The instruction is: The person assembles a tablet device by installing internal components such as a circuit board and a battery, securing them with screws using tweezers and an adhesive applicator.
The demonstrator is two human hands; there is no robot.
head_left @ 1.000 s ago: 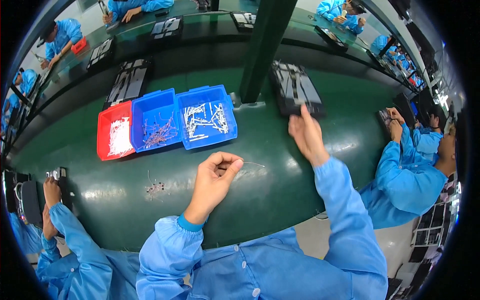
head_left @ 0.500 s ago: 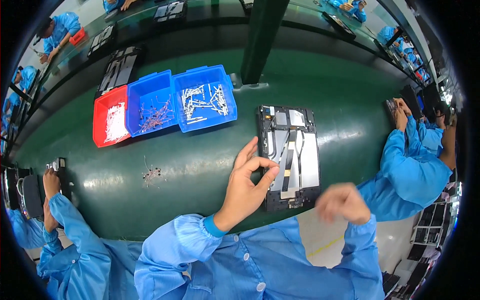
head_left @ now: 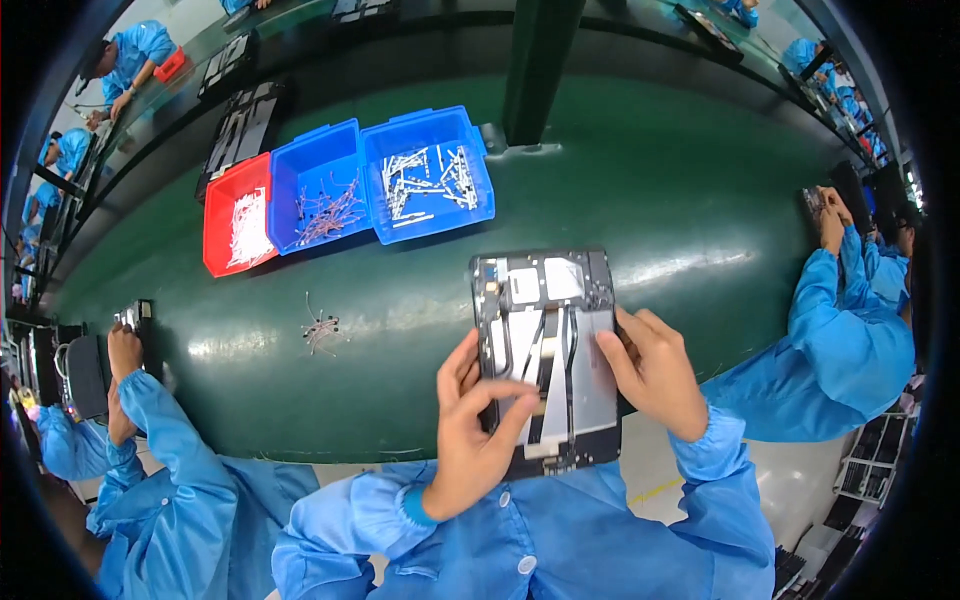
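An opened tablet [head_left: 597, 370] with its inner parts, black cables and silver plates showing lies before me, its lower end over the table's front edge. My right hand [head_left: 660, 372] grips its right edge, thumb on top and fingers along the side. At the left edge is my left hand [head_left: 478, 425]: the thumb and index finger are pinched together above the tablet, the other fingers beside its edge. Whatever that pinch may hold is too small to make out.
Farther off at the left stand a red bin [head_left: 222, 222] of white pieces, a blue bin [head_left: 290, 170] of thin wired parts and another blue bin [head_left: 400, 148] of white strips. A small wire cluster [head_left: 321, 330] lies on the green table [head_left: 400, 300]. Co-workers sit on both sides.
The tablet has moved left and toward me, its lower end now past the table edge. My right hand has come up and taken its right edge. My left hand keeps its pinch.
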